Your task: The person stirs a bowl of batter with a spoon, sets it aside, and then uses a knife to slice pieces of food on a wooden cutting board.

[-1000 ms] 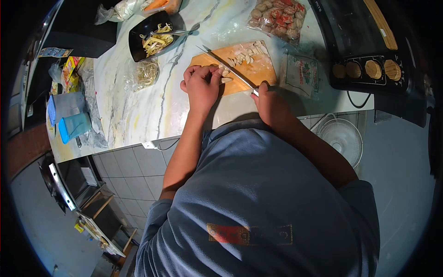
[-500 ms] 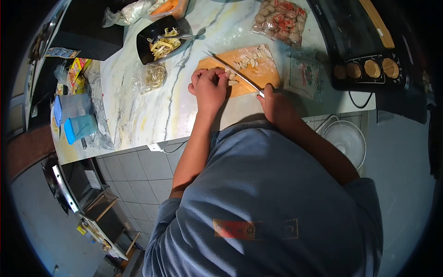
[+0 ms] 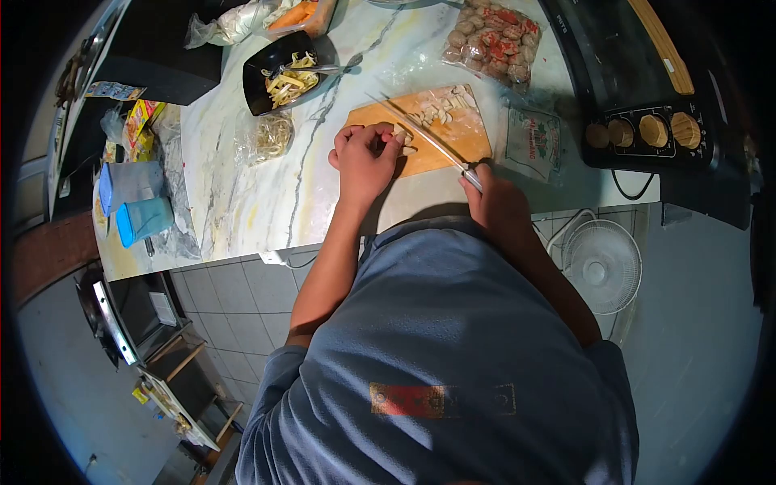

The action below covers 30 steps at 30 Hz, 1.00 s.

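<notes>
My right hand [image 3: 499, 198] is wrapped around the handle of a kitchen knife [image 3: 437, 143], whose blade slants up and left over the wooden cutting board [image 3: 443, 153]. On the board's left side, my left hand [image 3: 368, 158] has its fingers curled in, the fingertips closed on a pale piece that looks like garlic [image 3: 399, 131]. More pale pieces lie just beside those fingertips. Beyond the blade, toward the far right of the board, cut pale slices [image 3: 453, 105] are scattered.
A black bowl [image 3: 255, 79] with pale strips and a utensil stands at the back left, near a bag of bean sprouts [image 3: 273, 136]. Bagged meatballs [image 3: 491, 44] lie behind the board. To the right are a plastic packet [image 3: 533, 139] and a black oven [image 3: 647, 133]; blue-lidded containers [image 3: 145, 221] stand left.
My right hand has drawn the knife back toward me and slightly right, showing more of its handle. The left hand stays nearly in place at the pale pieces.
</notes>
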{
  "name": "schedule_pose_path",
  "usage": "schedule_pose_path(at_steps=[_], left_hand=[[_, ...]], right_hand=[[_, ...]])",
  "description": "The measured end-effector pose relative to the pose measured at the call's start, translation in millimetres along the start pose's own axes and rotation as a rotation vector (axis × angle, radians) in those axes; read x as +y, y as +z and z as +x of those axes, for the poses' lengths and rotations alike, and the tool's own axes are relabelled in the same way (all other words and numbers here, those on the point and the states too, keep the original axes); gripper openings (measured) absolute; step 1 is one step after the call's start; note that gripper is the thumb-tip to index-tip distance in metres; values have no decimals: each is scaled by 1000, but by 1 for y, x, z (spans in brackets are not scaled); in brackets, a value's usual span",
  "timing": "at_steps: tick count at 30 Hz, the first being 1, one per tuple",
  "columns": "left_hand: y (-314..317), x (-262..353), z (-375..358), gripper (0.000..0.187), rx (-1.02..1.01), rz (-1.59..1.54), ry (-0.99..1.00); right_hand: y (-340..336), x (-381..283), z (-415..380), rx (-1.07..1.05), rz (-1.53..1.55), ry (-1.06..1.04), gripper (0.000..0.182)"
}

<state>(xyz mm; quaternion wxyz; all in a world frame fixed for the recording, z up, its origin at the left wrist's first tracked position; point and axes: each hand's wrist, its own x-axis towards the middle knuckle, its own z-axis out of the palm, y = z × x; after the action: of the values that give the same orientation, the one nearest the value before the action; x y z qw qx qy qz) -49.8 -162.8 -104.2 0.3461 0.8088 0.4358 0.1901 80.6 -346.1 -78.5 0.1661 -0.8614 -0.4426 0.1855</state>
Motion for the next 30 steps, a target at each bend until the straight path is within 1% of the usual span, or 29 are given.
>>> schedule_pose_path(at_steps=[3,5,7,16,18,20,30], left_hand=[[2,-5,2,23,11,-34,31],[-1,-4,3,24,-39,-7,26],[-3,-3,3,24,-45,5,27],[-3,-3,2,25,-75,59,13],[-1,-4,2,25,-70,78,9],[4,-12,3,22,-27,16,58],[0,-3,0,20,-10,44,28]], right_hand=[[2,0,-1,18,80,15,29],[2,-3,-1,35,127,20,30],[2,-11,-2,57,214,8,31],[3,-18,-4,18,313,5,31],[6,-17,-3,14,311,2,31],[7,-16,-2,13,309,3,31],[8,-16,-1,-9,260,8,31]])
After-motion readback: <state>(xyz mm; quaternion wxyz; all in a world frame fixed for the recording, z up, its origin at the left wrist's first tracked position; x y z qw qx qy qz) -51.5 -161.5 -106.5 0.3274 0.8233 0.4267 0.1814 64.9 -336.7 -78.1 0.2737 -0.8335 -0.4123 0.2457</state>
